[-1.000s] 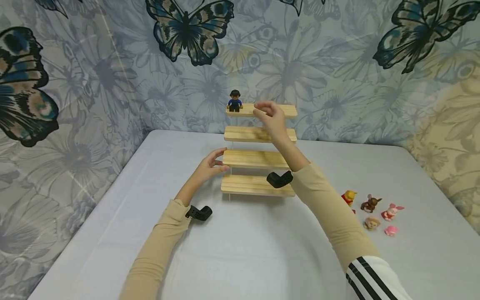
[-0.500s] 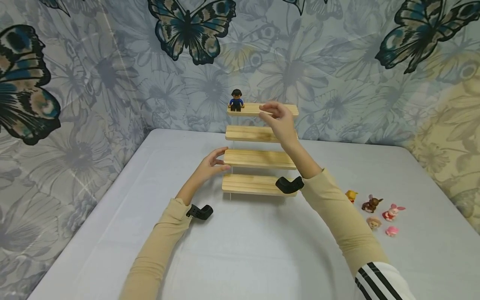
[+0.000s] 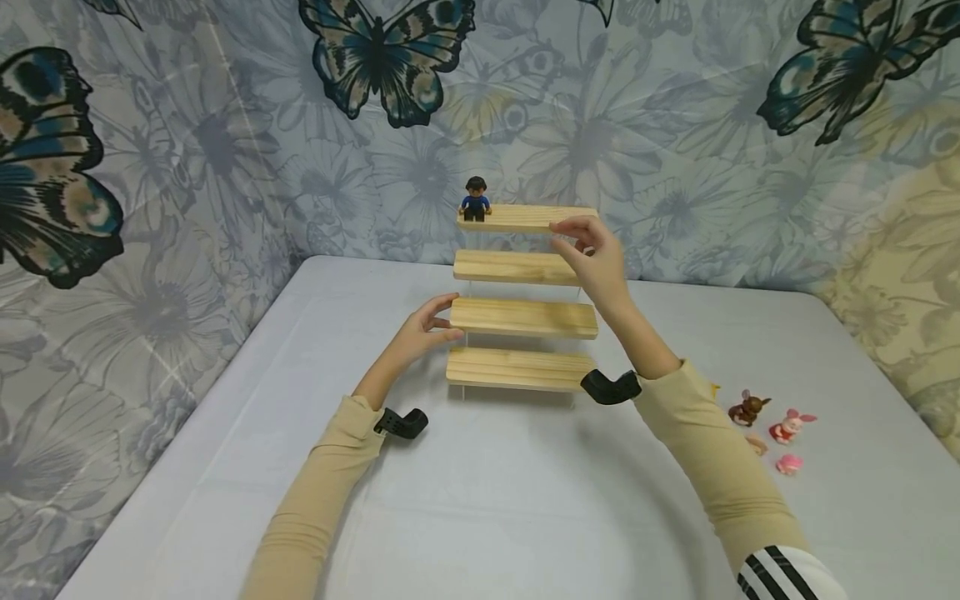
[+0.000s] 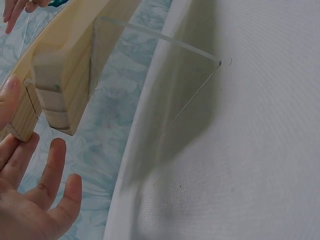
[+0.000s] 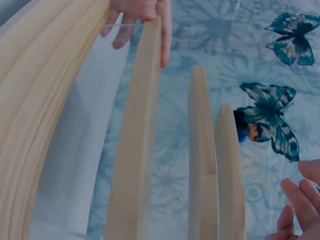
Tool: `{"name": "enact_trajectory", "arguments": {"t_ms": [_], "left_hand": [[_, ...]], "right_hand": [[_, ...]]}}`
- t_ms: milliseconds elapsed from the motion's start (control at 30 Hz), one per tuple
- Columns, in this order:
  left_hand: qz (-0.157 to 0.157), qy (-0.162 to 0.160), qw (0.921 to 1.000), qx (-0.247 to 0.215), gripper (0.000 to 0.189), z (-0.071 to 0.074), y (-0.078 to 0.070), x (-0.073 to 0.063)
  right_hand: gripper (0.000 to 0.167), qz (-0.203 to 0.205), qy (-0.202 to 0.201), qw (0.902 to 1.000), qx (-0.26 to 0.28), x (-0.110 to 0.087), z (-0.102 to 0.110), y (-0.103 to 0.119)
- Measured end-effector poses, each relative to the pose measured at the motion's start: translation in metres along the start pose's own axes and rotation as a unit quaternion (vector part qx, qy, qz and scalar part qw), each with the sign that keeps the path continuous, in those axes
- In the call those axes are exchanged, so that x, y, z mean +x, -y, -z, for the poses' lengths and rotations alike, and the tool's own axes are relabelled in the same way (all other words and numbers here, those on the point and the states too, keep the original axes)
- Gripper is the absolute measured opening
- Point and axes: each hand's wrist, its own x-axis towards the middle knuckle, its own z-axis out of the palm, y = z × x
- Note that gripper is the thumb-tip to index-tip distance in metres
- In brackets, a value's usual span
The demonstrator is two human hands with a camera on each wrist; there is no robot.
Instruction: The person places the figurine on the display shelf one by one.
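Toward the far edge of the counter point(image 3: 480, 500) stands a four-tier wooden stand point(image 3: 517, 369), its boards running left to right, the left hand point(image 3: 416, 332) pinching the left end of the second board from the bottom point(image 3: 523, 318). At the right end of the top board point(image 3: 525, 218), the right hand point(image 3: 596, 262) hangs loosely curved, holding nothing, across from a blue-shirted figure point(image 3: 475, 200) upright at that board's left end. Nearer the counter's right edge are a brown figure point(image 3: 748, 408), a pink-eared figure point(image 3: 791, 427) and a pink piece point(image 3: 789, 464), just beyond the right sleeve point(image 3: 720, 467).
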Motion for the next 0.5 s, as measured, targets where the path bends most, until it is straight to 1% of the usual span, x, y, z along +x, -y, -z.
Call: {"name": "enact_trajectory", "arguments": {"t_ms": [133, 200, 367, 500], "left_hand": [[-0.001, -0.001, 1.0, 0.001, 0.063, 0.0, 0.0, 0.0], [0.001, 0.001, 1.0, 0.0, 0.063, 0.0, -0.001, 0.001], [0.002, 0.006, 1.0, -0.001, 0.063, -0.001, -0.001, 0.002], [0.001, 0.005, 1.0, 0.003, 0.063, 0.0, 0.0, 0.001]], "right_hand": [[0.019, 0.038, 0.002, 0.9983, -0.044, -0.006, 0.006, 0.005], [0.019, 0.049, -0.001, 0.9969, -0.061, -0.009, 0.009, 0.006], [0.018, 0.056, -0.002, 0.9942, -0.091, -0.016, 0.019, 0.007], [0.018, 0.05, 0.005, 0.9925, -0.111, -0.024, 0.03, 0.005]]}}
